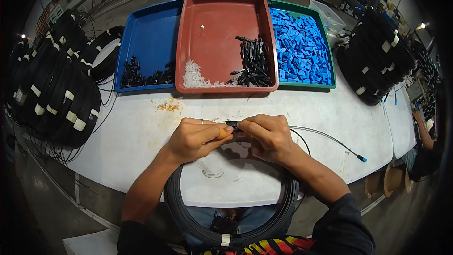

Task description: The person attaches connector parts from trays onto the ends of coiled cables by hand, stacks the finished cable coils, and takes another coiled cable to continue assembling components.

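Both my hands meet over the table, fingers closed around a small black connector (232,123). My left hand (200,137) pinches it from the left, an orange covering showing on one fingertip. From the other side my right hand (268,134) grips it between thumb and fingers, which hide much of the piece. Below the hands, a coil of black cable (175,196) hangs over the table's front edge, bound by a white tape band. A loose cable end with a blue-tipped plug (361,158) lies to the right.
A blue tray (148,38) holds small black parts. The red tray (222,16) contains clear pieces and black connectors; blue clips fill the green tray (334,78). Stacked cable coils (52,94) stand left, and more coils (377,56) right. Another person's arm (423,130) shows far right.
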A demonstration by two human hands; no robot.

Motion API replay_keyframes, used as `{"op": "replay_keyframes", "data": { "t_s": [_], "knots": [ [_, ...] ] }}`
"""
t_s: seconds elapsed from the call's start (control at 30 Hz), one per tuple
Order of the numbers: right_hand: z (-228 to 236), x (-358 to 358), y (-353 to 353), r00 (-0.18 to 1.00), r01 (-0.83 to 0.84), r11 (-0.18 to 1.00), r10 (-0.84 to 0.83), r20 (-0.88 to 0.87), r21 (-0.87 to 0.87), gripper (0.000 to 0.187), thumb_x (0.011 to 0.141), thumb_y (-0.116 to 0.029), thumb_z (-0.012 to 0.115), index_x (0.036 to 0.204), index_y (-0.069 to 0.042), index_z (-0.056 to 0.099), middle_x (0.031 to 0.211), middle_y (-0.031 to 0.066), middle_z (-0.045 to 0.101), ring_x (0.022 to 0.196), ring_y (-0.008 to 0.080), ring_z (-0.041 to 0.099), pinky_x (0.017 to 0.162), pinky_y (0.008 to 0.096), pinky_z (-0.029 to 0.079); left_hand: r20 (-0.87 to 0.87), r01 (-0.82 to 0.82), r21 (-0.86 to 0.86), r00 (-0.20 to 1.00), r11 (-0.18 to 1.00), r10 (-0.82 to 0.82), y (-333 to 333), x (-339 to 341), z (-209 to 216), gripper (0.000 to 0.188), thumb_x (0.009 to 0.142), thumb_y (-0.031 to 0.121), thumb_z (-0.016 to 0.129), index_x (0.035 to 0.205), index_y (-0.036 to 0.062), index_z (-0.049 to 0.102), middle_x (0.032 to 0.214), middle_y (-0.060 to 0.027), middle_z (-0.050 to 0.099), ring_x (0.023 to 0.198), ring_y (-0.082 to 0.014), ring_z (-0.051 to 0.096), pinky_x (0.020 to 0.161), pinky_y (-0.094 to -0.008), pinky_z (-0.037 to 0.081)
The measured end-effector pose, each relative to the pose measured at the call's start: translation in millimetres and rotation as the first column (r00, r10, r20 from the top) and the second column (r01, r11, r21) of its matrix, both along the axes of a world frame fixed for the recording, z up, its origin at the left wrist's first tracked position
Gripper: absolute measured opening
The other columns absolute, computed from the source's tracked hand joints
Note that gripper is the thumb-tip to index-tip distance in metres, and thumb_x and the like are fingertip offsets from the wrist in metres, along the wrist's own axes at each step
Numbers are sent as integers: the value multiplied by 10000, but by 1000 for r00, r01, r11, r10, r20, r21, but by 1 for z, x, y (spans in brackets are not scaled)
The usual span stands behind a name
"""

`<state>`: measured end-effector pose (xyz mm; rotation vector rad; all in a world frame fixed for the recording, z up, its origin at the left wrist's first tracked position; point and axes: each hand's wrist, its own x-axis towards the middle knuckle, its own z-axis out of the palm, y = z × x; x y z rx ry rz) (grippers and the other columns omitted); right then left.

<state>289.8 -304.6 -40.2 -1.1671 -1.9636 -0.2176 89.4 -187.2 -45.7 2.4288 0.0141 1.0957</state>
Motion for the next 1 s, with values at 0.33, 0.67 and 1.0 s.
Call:
{"op": "replay_keyframes", "data": {
  "t_s": [0.33,0.67,1.0],
  "knots": [
    [-1,-3,2,988,-11,987,-14,-154,-161,339,626,39,722,955,-38,697,825,99,712,659,280,694,573,353,568,-13,1,41,1000,999,0,1,-1,2,151,760,31,842,748,33,692,756,-109,748,660,-230,746,585,-288,590],
    [-4,2,1,993,-42,974,18,-113,-221,323,667,21,750,983,-29,702,815,119,724,680,288,715,578,370,567,33,26,159,999,987,-32,2,0,3,149,756,27,844,730,26,697,714,-101,732,650,-229,745,564,-292,575],
    [4,1,3,998,-48,999,48,-41,-13,256,661,-14,779,904,-34,700,911,108,726,788,283,711,660,377,568,-15,17,-130,1000,991,-19,1,-2,3,123,751,6,841,752,-5,719,744,-141,747,639,-218,745,579,-281,580]
  ]
}}
